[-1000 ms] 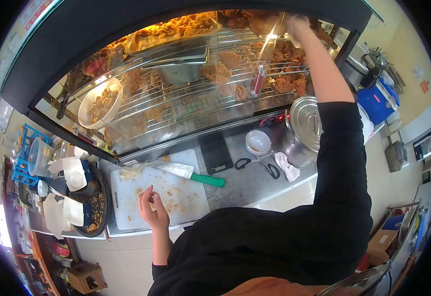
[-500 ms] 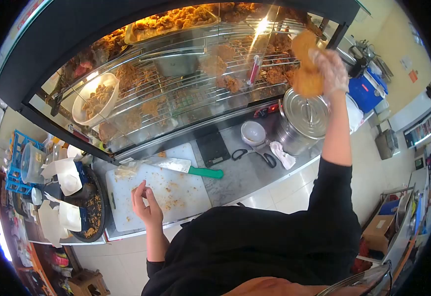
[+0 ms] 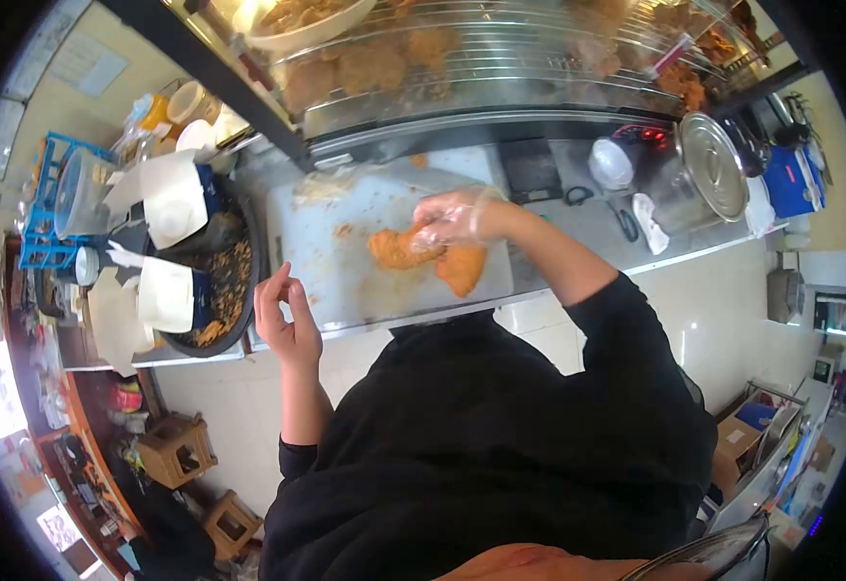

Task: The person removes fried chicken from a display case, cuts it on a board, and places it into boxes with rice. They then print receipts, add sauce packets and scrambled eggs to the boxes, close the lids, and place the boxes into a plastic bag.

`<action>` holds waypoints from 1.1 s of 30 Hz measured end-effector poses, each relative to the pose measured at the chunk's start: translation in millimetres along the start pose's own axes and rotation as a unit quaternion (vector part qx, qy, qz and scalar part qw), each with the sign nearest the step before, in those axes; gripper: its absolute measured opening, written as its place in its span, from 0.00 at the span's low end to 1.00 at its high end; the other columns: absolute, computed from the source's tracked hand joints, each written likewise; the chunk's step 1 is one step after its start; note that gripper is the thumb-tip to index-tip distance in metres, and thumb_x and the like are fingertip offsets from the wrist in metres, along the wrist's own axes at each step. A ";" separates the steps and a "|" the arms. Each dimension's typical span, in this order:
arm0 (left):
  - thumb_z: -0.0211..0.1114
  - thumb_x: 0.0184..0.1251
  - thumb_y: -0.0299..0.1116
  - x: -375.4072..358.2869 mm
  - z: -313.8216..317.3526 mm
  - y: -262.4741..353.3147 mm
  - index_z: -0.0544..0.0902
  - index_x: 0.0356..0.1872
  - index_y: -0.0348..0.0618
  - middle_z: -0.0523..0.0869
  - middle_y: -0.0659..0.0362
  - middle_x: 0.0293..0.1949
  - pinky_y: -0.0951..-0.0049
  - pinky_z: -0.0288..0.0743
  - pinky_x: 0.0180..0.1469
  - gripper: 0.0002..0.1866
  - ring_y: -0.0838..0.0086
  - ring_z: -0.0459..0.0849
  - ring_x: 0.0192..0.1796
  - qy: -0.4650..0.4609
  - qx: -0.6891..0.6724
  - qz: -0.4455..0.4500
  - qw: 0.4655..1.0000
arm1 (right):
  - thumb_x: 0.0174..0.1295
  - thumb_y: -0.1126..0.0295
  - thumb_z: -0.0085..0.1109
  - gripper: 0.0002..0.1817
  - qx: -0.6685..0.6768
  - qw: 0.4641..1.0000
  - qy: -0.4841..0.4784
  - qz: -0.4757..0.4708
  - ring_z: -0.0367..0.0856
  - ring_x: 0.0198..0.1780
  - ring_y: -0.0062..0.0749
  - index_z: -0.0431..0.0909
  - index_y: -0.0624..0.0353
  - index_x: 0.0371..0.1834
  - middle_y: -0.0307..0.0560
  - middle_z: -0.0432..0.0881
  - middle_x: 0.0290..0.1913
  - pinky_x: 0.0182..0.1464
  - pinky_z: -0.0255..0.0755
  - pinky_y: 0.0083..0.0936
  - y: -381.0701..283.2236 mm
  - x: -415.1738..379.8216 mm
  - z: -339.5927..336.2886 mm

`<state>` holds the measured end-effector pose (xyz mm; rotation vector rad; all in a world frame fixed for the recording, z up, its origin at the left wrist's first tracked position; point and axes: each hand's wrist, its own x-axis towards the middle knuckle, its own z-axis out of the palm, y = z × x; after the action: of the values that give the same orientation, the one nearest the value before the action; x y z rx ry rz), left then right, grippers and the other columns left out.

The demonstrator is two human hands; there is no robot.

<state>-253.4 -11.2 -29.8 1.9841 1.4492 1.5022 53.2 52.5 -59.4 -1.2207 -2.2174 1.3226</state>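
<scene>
My right hand (image 3: 452, 221), in a clear plastic glove, grips a large piece of fried chicken (image 3: 399, 250) over the white cutting board (image 3: 326, 281). Part of the chicken hangs down on the right side of the hand. Crumbs are scattered on the board. My left hand (image 3: 287, 315) is bare and held up near the board's left front edge, with its fingers apart and nothing in them. A knife blade (image 3: 433, 177) lies along the back of the board; its handle is hidden behind my right arm.
Left of the board, a round black tray (image 3: 256, 261) holds crumbs and open white boxes (image 3: 173, 205). Behind stands the glass display case (image 3: 500, 87). To the right are scissors (image 3: 626, 223), a white bowl (image 3: 611, 165) and a lidded steel pot (image 3: 713, 167).
My right hand has come down and left from in front of the display case to above the board, still gripping the chicken. The view has tilted down. My left hand keeps its pose.
</scene>
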 end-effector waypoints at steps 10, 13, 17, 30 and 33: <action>0.60 0.65 0.21 -11.1 -39.0 -65.4 0.81 0.49 0.35 0.80 0.58 0.33 0.77 0.68 0.37 0.12 0.76 0.73 0.30 -0.006 -0.037 -0.075 0.997 | 0.67 0.54 0.53 0.21 0.066 0.916 0.294 0.266 0.81 0.45 0.50 0.73 0.52 0.57 0.56 0.83 0.46 0.49 0.72 0.42 53.1 42.9 116.5; 0.62 0.64 0.25 2.4 -22.7 -58.6 0.81 0.51 0.38 0.81 0.55 0.37 0.71 0.71 0.41 0.14 0.69 0.76 0.36 -0.109 0.004 -0.061 0.992 | 0.65 0.56 0.56 0.19 -0.276 0.838 0.460 0.103 0.82 0.41 0.51 0.75 0.52 0.55 0.53 0.83 0.42 0.46 0.74 0.40 30.6 22.0 108.0; 0.68 0.60 0.38 14.7 20.0 -65.3 0.77 0.57 0.42 0.81 0.52 0.50 0.59 0.67 0.56 0.24 0.57 0.75 0.52 -0.237 0.110 0.047 0.964 | 0.62 0.57 0.58 0.16 -0.383 0.822 0.319 0.276 0.82 0.45 0.49 0.78 0.55 0.46 0.53 0.82 0.43 0.48 0.75 0.40 29.2 -19.5 38.5; 0.65 0.45 0.71 -18.4 115.8 -39.8 0.68 0.64 0.37 0.69 0.47 0.62 0.34 0.43 0.64 0.53 0.54 0.62 0.65 -0.387 0.305 -0.046 0.869 | 0.64 0.49 0.54 0.21 -0.318 0.873 0.149 0.338 0.81 0.47 0.52 0.76 0.57 0.43 0.58 0.81 0.42 0.48 0.74 0.44 21.4 -86.6 26.1; 0.64 0.46 0.72 -25.5 116.8 -31.5 0.70 0.60 0.36 0.71 0.47 0.59 0.35 0.44 0.63 0.51 0.54 0.64 0.64 -0.390 0.307 -0.077 0.865 | 0.65 0.48 0.52 0.22 -0.226 0.891 0.128 0.373 0.80 0.46 0.56 0.76 0.57 0.45 0.60 0.82 0.41 0.47 0.74 0.46 -4.4 -113.4 24.0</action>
<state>-172.1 22.2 -116.7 2.2975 1.7115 0.0513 104.5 -51.0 -49.6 -2.4356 -1.9736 0.7541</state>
